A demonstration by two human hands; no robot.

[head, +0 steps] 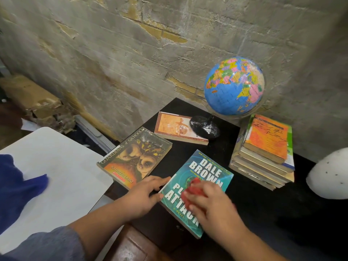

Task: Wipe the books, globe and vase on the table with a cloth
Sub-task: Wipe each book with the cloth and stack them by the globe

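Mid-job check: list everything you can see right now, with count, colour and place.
teal book: one, teal, front centre of the table
owl-cover book: one, brown-green, left of the teal book
tan book: one, orange-tan, far side by the globe's base
book stack: one stack, orange cover on top, table's right
globe: one, blue, back of table on black stand
red cloth: one, red, on the teal book
white rounded object: one, speckled white, right edge; possibly the vase
table: one, black
white board: one, white, left of table
blue fabric: one, blue, on the white board
left hand: rests on the teal book's left edge
right hand: holds the red cloth
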